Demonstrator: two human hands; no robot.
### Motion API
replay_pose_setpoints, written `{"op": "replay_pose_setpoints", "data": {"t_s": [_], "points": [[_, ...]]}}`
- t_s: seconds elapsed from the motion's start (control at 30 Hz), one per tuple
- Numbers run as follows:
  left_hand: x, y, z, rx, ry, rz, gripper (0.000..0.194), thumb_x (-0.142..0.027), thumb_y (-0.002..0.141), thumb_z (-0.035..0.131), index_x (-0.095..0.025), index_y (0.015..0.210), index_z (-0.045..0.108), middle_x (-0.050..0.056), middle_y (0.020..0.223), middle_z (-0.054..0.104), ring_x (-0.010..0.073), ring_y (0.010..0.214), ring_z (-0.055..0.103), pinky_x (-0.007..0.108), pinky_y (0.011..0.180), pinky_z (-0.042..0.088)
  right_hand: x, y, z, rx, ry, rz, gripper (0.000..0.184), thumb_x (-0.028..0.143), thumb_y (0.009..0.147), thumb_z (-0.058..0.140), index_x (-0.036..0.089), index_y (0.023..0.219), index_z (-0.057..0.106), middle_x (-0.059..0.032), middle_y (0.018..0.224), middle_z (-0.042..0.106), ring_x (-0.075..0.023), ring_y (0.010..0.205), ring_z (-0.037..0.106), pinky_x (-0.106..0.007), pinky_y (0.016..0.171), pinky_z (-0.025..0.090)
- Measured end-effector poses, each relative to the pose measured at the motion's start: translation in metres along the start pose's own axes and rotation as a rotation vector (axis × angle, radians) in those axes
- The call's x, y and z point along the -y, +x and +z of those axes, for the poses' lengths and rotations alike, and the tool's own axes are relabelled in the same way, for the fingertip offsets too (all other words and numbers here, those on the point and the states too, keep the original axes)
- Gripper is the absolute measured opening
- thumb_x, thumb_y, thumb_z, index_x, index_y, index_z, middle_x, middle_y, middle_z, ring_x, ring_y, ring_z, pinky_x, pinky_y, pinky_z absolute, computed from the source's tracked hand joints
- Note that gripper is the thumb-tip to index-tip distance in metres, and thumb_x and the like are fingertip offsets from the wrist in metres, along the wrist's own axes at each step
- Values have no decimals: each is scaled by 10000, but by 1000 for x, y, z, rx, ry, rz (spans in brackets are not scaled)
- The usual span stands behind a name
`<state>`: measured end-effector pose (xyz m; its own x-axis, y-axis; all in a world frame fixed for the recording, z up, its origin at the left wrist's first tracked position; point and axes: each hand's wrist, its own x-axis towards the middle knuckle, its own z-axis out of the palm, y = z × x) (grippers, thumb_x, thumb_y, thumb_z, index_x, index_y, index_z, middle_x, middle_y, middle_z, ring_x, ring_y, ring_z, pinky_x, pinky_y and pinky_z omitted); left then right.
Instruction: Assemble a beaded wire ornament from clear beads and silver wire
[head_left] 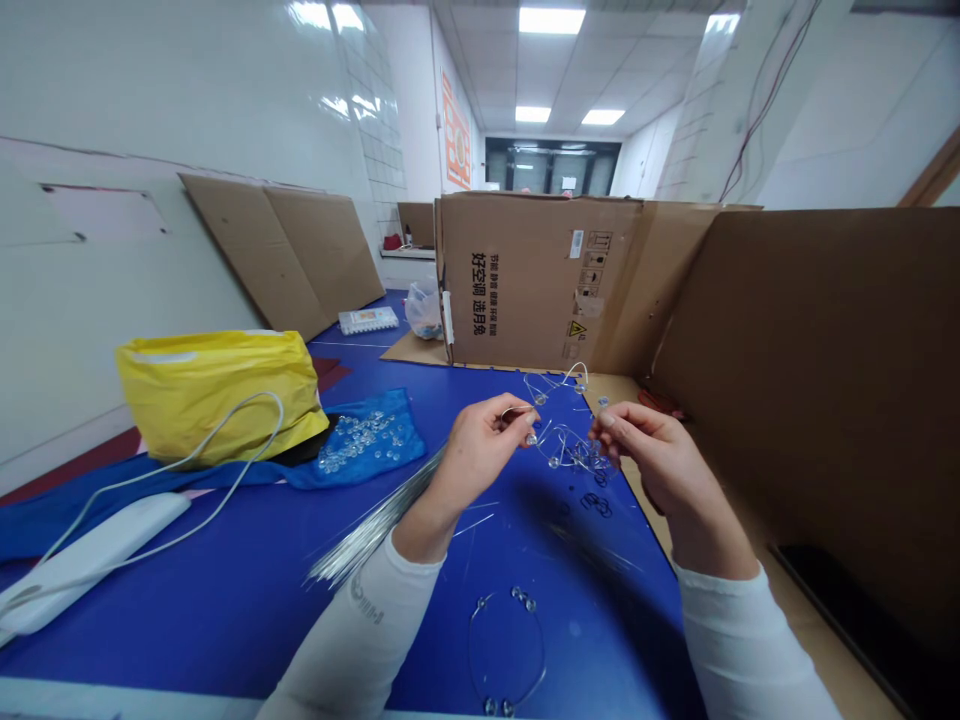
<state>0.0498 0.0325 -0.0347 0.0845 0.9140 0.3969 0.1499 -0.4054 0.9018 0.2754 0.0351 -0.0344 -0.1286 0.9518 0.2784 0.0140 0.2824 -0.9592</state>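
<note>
My left hand (480,445) is raised over the blue table (225,590) with its fingers pinched on the end of a thin wire strung with clear beads (559,440). My right hand (649,445) is closed on the other side of the same wire tangle, which hangs between both hands. A bundle of straight silver wires (375,525) lies below my left wrist. A finished wire loop with beads (506,650) rests on the table near me.
A blue cloth with several loose clear beads (364,435) lies left of my hands, beside a yellow plastic bag (221,390). A white power strip with cord (82,560) sits far left. Cardboard panels (810,380) wall the right and back.
</note>
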Motion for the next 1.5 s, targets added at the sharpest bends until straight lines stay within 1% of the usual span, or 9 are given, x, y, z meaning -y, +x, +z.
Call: {"op": "replay_pose_setpoints", "data": {"t_s": [0.13,0.23,0.43,0.63,0.9,1.1,1.3,1.4,1.5], "points": [[-5,-1,1,79,-225,-79,153,-310,863,699,-162,841,735,16,746,700,125,651,645,266,668,528,4,-1,-7,-13,65,-17,372,561,716,861,206,747,756,-44,720,701,-129,583,503,-273,540,421],[-8,-2,1,121,-317,-120,154,-306,849,725,-155,826,742,23,749,702,125,655,637,272,672,529,5,-2,-8,-2,87,-4,372,571,722,848,213,749,750,-46,708,697,-141,582,502,-287,544,423],[-11,-3,0,102,-281,-104,122,-270,819,767,-151,809,744,25,772,712,123,691,626,277,710,520,6,-7,-6,-104,-162,-110,291,505,806,798,218,772,766,-29,727,669,-162,670,530,-298,626,425],[-7,-5,2,114,-402,-84,239,-289,793,803,-160,983,734,34,823,735,151,762,673,288,717,555,7,-10,-9,54,47,-89,318,523,827,800,217,749,757,-30,714,661,-146,628,503,-287,586,398],[-11,-9,3,99,-474,-47,261,-328,828,808,-157,1014,745,44,844,731,152,802,683,295,787,567,0,-3,-8,-2,-9,-90,348,553,808,810,212,759,755,-30,709,659,-145,602,488,-291,561,399],[-12,-8,5,41,-486,-76,218,-347,827,806,-168,920,725,30,810,726,148,747,693,295,745,577,10,-6,-4,7,94,-54,390,587,743,846,215,713,732,-30,691,632,-143,588,482,-290,531,406],[-12,-8,3,66,-499,-74,260,-299,772,846,-156,956,731,33,791,719,149,748,679,281,725,560,13,-8,2,56,235,53,382,561,735,845,217,720,679,-15,689,596,-128,551,451,-280,486,395],[-13,-9,1,68,-515,-60,224,-300,799,826,-163,939,718,16,759,701,128,705,655,260,696,545,10,-9,5,70,232,23,326,533,802,801,213,808,736,-28,732,639,-136,605,507,-278,534,434],[-15,-9,1,48,-514,-51,204,-299,818,808,-169,934,701,0,725,685,115,675,636,250,685,530,8,-11,8,73,114,-58,279,454,850,772,227,1013,769,-35,814,687,-147,667,560,-283,586,469]]}}
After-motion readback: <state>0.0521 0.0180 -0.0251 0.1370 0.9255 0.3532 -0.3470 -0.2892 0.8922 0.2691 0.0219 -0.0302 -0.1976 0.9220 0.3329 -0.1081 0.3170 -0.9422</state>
